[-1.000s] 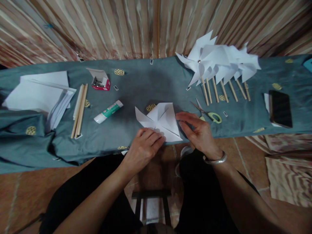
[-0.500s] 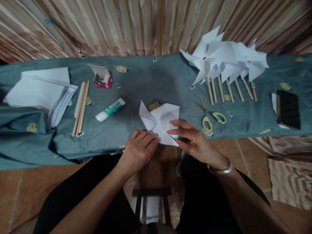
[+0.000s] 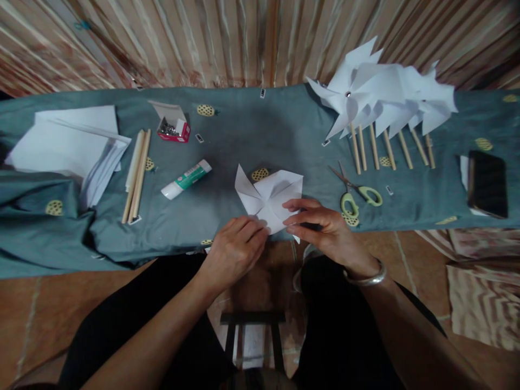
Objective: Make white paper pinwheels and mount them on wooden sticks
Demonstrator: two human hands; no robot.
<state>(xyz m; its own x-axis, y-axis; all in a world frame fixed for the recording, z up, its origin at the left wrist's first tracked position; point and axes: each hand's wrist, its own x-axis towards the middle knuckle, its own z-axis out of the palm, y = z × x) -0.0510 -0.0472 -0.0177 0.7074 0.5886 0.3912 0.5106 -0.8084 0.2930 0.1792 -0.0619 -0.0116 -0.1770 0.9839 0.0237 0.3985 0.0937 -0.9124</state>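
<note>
A white paper pinwheel point(image 3: 270, 197) with partly folded points lies at the table's front edge, one point standing up at its left. My left hand point(image 3: 238, 246) is closed, pinching the pinwheel's near edge between thumb and fingers. From the right, my right hand point(image 3: 320, 230), with a silver bangle on the wrist, curls its fingers and thumb round the near right point of the paper. Those fingers partly cover that point, and a small tip shows below the thumb.
Green-handled scissors point(image 3: 355, 192) lie to the right, below several finished pinwheels on sticks point(image 3: 382, 97). A phone point(image 3: 487, 184) rests farther right. Leftward are a glue stick point(image 3: 187, 179), an open box of pins point(image 3: 174, 129), wooden sticks point(image 3: 138, 176) and white paper sheets point(image 3: 69, 141).
My right thumb and fingers have closed in on the pinwheel's near right point, which now looks bent inward. My left hand keeps its hold. The whole view has shifted slightly.
</note>
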